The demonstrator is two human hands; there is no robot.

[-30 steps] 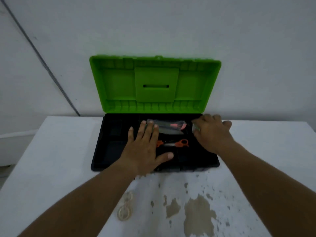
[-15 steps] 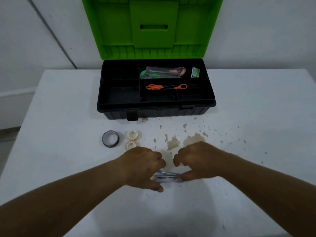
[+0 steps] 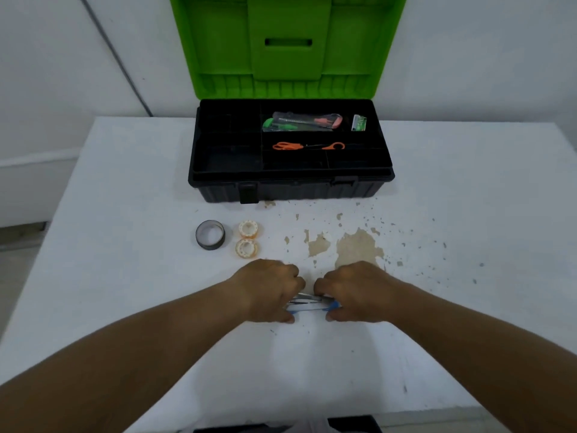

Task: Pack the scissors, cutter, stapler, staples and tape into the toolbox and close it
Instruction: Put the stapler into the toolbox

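The black toolbox [image 3: 293,185] stands open at the table's far side, its green lid [image 3: 287,45] upright. Inside its tray lie orange scissors [image 3: 307,146], packaged cutters [image 3: 301,122] and a small green staples box [image 3: 359,122]. A blue and silver stapler [image 3: 309,303] rests on the table near me. My left hand [image 3: 268,289] grips its left end and my right hand [image 3: 352,290] grips its right end. A dark tape roll [image 3: 210,235] and two clear tape rolls [image 3: 247,229] [image 3: 246,248] sit left of centre.
The white table [image 3: 125,276] has chipped paint patches [image 3: 356,248] in front of the toolbox. A grey wall stands right behind the box. The table's near edge is close to my body.
My hands left the toolbox tray, came back to the near table and closed on the stapler. The view tilted down. Since half a second ago, little has moved.
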